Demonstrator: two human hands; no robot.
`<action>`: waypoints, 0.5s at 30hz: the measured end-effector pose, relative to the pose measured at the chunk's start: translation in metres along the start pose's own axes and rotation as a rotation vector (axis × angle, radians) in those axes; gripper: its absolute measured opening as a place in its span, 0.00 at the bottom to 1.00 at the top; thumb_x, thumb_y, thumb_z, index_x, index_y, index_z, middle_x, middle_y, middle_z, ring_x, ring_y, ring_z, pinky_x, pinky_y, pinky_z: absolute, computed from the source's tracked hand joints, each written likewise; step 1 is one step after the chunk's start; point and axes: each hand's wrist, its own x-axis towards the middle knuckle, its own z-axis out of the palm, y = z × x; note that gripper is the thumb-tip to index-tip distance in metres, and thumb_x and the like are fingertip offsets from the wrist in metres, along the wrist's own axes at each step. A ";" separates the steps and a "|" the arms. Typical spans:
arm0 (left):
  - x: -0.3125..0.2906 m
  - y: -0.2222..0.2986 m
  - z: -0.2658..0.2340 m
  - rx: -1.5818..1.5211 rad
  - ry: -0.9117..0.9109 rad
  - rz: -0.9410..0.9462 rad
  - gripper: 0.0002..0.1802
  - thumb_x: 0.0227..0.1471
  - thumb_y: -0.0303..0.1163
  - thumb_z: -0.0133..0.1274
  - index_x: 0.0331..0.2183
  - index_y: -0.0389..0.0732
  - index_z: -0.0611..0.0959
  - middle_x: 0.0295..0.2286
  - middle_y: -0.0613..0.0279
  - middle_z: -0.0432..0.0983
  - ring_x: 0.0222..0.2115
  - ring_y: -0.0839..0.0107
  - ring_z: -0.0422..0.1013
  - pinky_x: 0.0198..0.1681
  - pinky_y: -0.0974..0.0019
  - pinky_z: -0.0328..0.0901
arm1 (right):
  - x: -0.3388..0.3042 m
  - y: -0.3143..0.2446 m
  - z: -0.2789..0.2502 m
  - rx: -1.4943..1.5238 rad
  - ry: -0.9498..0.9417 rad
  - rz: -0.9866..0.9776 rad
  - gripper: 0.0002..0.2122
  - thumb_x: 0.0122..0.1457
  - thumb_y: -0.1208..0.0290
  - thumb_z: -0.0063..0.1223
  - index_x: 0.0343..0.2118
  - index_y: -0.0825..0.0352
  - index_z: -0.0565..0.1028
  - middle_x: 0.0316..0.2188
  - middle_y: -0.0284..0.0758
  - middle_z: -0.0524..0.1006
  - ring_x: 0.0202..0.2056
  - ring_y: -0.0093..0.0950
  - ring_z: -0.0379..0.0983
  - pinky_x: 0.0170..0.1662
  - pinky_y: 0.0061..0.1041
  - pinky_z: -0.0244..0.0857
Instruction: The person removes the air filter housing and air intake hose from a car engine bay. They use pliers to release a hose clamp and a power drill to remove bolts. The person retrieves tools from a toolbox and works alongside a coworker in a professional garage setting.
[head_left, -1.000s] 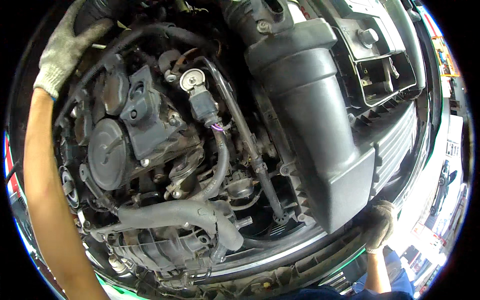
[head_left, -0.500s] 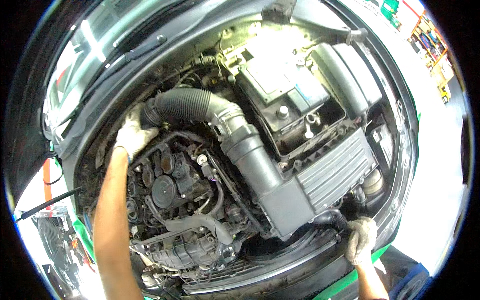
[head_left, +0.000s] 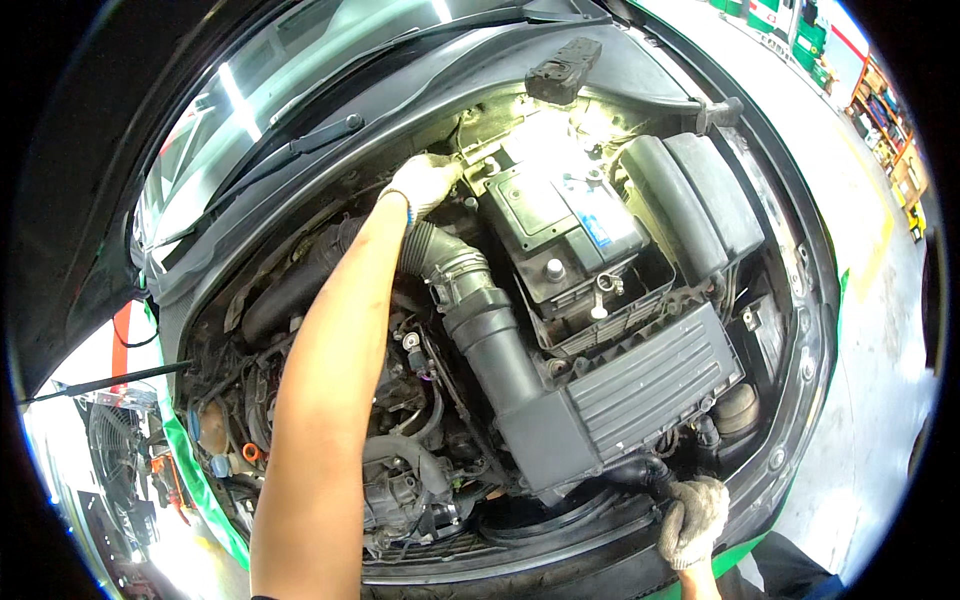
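My left hand (head_left: 425,186), in a white knit glove, reaches far into the engine bay beside the rear left corner of the car battery (head_left: 548,205). Glare and the glove hide its fingertips. Below that hand runs a ribbed black air intake hose (head_left: 428,250), partly behind my forearm. It leads to the black air filter housing (head_left: 640,395). My right hand (head_left: 693,522), gloved too, is curled closed at the front edge of the bay, against the end of a black hose (head_left: 640,472). What its fingers hold is hidden.
A dark block-shaped object (head_left: 565,72) lies on the cowl behind the battery. Right of the battery sits a black fuse box cover (head_left: 690,205). The hood prop rod (head_left: 110,382) slants in at the left. Green cloth (head_left: 200,480) lines the left fender.
My left hand has left the far left end of the ribbed intake hose and moved right, to beside the battery. My right hand stays by the front hose. The view has shifted slightly.
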 end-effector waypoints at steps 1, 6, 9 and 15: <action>0.012 -0.013 0.011 -0.062 0.045 -0.037 0.27 0.57 0.40 0.55 0.52 0.32 0.83 0.49 0.43 0.81 0.53 0.59 0.75 0.58 0.63 0.65 | 0.000 0.001 0.000 0.005 0.001 0.008 0.13 0.44 0.75 0.54 0.36 0.68 0.80 0.32 0.40 0.78 0.37 0.46 0.74 0.47 0.46 0.66; 0.015 -0.021 0.014 -0.275 0.096 -0.077 0.19 0.55 0.34 0.59 0.46 0.33 0.86 0.37 0.55 0.84 0.39 0.66 0.77 0.47 0.65 0.69 | 0.002 -0.003 -0.002 0.029 -0.018 0.051 0.11 0.46 0.78 0.52 0.35 0.69 0.79 0.30 0.43 0.77 0.36 0.48 0.73 0.47 0.46 0.66; 0.017 -0.029 0.012 -0.547 0.071 -0.072 0.15 0.53 0.27 0.61 0.43 0.35 0.86 0.36 0.59 0.84 0.38 0.70 0.75 0.46 0.66 0.69 | 0.002 -0.001 0.000 0.039 -0.006 0.040 0.11 0.46 0.78 0.52 0.34 0.69 0.79 0.30 0.43 0.77 0.36 0.48 0.73 0.48 0.46 0.66; 0.007 -0.049 -0.031 0.077 -0.002 -0.048 0.19 0.59 0.32 0.50 0.50 0.42 0.84 0.46 0.54 0.83 0.49 0.60 0.76 0.53 0.59 0.69 | -0.007 0.005 0.004 0.017 -0.015 0.038 0.11 0.46 0.77 0.52 0.34 0.69 0.79 0.30 0.43 0.77 0.36 0.48 0.73 0.48 0.46 0.66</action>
